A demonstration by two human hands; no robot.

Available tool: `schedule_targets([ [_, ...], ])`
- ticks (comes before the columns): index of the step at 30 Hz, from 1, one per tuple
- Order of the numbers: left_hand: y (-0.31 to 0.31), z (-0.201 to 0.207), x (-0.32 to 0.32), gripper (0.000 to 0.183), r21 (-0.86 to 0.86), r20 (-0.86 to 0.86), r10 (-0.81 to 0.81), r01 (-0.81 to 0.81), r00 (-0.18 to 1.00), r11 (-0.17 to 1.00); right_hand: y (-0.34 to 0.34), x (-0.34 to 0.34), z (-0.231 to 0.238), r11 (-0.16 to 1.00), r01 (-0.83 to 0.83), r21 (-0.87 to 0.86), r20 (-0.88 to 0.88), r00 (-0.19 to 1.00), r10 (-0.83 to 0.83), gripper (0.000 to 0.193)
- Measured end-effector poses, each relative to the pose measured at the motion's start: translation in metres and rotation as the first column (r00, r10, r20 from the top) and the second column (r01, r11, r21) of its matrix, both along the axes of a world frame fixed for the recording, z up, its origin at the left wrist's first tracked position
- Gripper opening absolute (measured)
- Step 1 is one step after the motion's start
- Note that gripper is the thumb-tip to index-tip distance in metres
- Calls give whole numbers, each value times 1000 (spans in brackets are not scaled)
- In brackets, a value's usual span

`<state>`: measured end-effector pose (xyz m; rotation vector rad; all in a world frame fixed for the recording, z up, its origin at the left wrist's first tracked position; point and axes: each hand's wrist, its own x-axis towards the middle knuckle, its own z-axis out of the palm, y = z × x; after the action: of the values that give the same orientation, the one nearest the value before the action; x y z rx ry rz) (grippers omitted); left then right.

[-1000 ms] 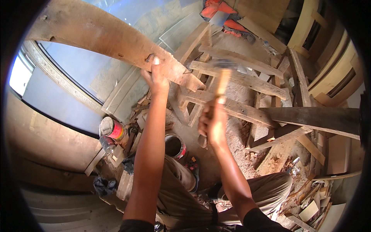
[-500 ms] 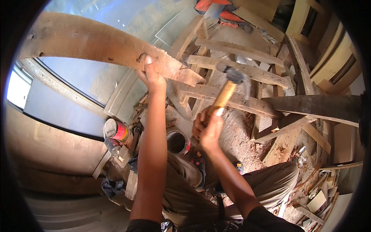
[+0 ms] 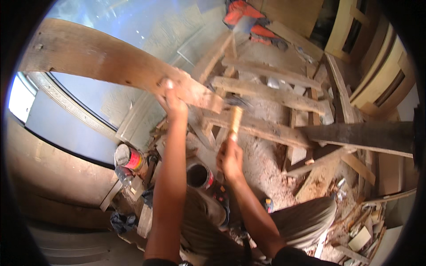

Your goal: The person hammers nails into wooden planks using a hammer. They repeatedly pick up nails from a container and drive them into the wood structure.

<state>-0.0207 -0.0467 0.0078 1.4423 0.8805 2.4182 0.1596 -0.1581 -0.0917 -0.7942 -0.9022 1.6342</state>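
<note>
A long, weathered wooden plank (image 3: pixel 102 55) runs from the upper left toward the middle, its right end broken and rough. Near that end my left hand (image 3: pixel 173 102) grips its lower edge, with the thumb pressed on the face. My right hand (image 3: pixel 230 159) is closed around the wooden handle of a claw hammer (image 3: pixel 237 119). The hammer head is smeared by motion and lies right beside the plank's right end; whether they touch I cannot tell.
A wooden frame of nailed boards (image 3: pixel 266 91) stands beyond my hands. On the left is a paint can (image 3: pixel 128 156); an open can (image 3: pixel 199 176) sits between my arms. Wood scraps (image 3: pixel 361 237) litter the lower right. Orange cloth (image 3: pixel 242 13) lies at the far end.
The hammer has swung left and slightly down to the plank's end, its handle now more upright. My left hand keeps its hold on the plank, which has tilted slightly, its right end lower.
</note>
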Motion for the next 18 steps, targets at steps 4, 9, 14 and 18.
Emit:
schedule_targets([
  [4,-5,-7,7,61,-21,67,67,-65,996,998,-12,7,30,990,140,18,-237,963,-131,51],
  [9,4,0,10,60,-1,66,57,-57,996,998,22,9,38,995,-80,-65,165,982,90,52],
  [14,-3,3,7,61,3,39,84,-84,996,996,7,34,71,918,361,166,-584,786,-203,59],
  [18,0,0,18,61,-28,115,-16,20,993,999,10,-10,-3,996,-87,-32,226,970,92,52],
])
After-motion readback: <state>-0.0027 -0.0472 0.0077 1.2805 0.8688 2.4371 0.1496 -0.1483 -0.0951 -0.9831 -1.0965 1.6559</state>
